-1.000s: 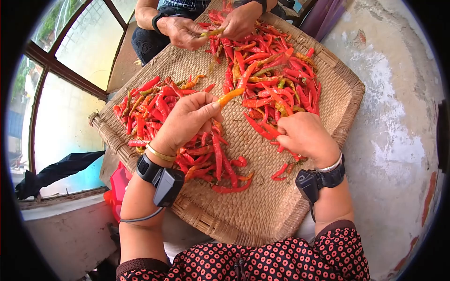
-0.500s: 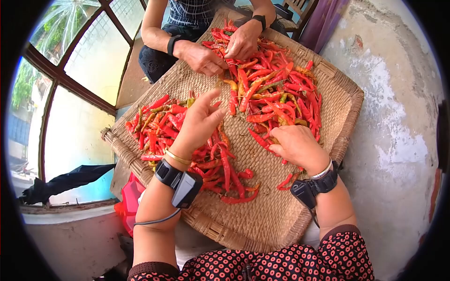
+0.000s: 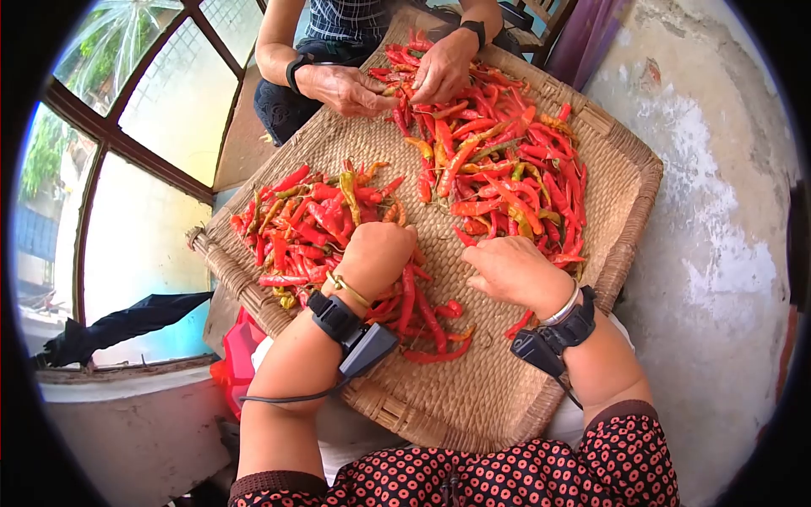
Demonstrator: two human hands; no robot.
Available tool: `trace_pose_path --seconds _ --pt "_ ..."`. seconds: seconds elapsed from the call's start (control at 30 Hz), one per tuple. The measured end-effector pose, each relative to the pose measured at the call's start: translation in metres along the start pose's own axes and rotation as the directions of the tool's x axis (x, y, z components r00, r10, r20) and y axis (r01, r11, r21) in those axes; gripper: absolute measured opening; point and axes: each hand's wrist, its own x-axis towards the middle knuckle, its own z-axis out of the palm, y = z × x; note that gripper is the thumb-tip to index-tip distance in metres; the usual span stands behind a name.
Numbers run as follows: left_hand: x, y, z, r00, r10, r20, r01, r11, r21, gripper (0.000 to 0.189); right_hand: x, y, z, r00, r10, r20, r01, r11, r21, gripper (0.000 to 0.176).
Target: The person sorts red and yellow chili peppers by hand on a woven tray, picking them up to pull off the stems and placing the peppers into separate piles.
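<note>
My left hand is over the near right side of the left heap of chili peppers, its fingers curled under and mostly hidden. An orange chili pepper shows just beyond its knuckles. At the near edge of the larger heap of red chili peppers is my right hand, fingers bent together and pointing left. Whatever either hand holds is out of sight. Both heaps mix red peppers with some yellowish and brownish ones, on a woven tray.
Across the tray, another person's hands work at the far end of the larger heap. A folded black umbrella lies by the window at left. A red plastic bag is beside the tray; a rough wall stands on the right.
My left hand has come down from a raised, spread pose and curled toward me. My right hand has drawn slightly back from the larger heap. The other person's hands have moved a little apart.
</note>
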Motion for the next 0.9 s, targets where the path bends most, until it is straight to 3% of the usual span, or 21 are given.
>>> trace_pose_path --seconds 0.1,0.13,0.27,0.37,0.43,0.5,0.53,0.6,0.67,0.7,0.73,0.8,0.87,0.9 --pt "-0.001 0.0 -0.009 0.999 0.029 -0.017 -0.03 0.998 -0.059 0.01 0.004 0.0 0.0 0.999 0.044 0.03 -0.044 0.999 -0.007 0.028" --pt "-0.002 0.001 -0.011 0.999 0.029 -0.017 -0.03 0.998 -0.06 0.01 0.005 -0.001 -0.001 0.999 0.037 -0.024 -0.036 0.999 0.034 0.029" --pt "-0.004 0.016 -0.016 0.99 0.025 -0.137 -0.074 0.927 -0.367 0.009 0.012 -0.005 0.0 0.975 0.019 -0.221 0.028 0.978 0.205 0.024" --pt "-0.006 0.021 -0.019 0.978 0.056 -0.199 -0.154 0.84 -0.521 0.013 0.015 -0.003 0.005 0.978 0.023 -0.206 0.036 0.96 0.278 0.022" --pt "-0.008 0.021 -0.024 0.974 0.068 -0.215 -0.182 0.799 -0.573 0.015 0.014 -0.001 0.003 0.985 0.061 -0.16 -0.027 0.977 0.212 0.021" --pt "-0.012 0.018 -0.03 0.973 -0.107 -0.202 -0.048 0.769 -0.637 0.018 0.013 0.004 -0.001 0.988 0.104 -0.117 -0.087 0.986 0.143 0.02" --pt "-0.015 0.014 -0.03 0.974 -0.105 -0.2 -0.048 0.77 -0.637 0.018 0.011 0.008 -0.004 0.989 0.137 -0.064 -0.129 0.985 0.11 0.018" --pt "-0.02 0.004 -0.03 0.997 -0.044 -0.063 0.013 0.904 -0.428 0.023 0.014 0.012 -0.012 0.985 0.17 -0.009 -0.169 0.983 0.072 0.018" --pt "-0.021 0.003 -0.02 1.0 -0.018 0.004 0.019 0.943 -0.332 0.029 0.019 0.013 -0.02 0.895 0.365 -0.255 -0.168 0.807 0.566 0.023" --pt "-0.021 0.006 -0.017 1.0 -0.008 0.023 0.015 0.954 -0.298 0.031 0.022 0.015 -0.019 0.836 0.421 -0.352 -0.019 0.663 0.748 0.031" --pt "-0.02 0.008 -0.015 0.999 0.002 0.042 0.009 0.965 -0.263 0.033 0.023 0.016 -0.019 0.838 0.42 -0.35 -0.019 0.662 0.749 0.031" --pt "-0.018 0.011 -0.01 0.998 0.005 0.064 0.007 0.981 -0.195 0.032 0.024 0.019 -0.02 0.771 0.377 -0.513 0.0 0.806 0.592 0.036" --pt "-0.017 0.012 -0.009 0.996 0.009 0.086 0.002 0.992 -0.129 0.031 0.022 0.015 -0.016 0.807 0.409 -0.426 -0.02 0.74 0.672 0.031" --pt "-0.017 0.012 -0.01 0.995 -0.013 0.102 0.023 0.994 -0.102 0.028 0.021 0.012 -0.014 0.858 0.303 -0.415 -0.01 0.817 0.577 0.025"
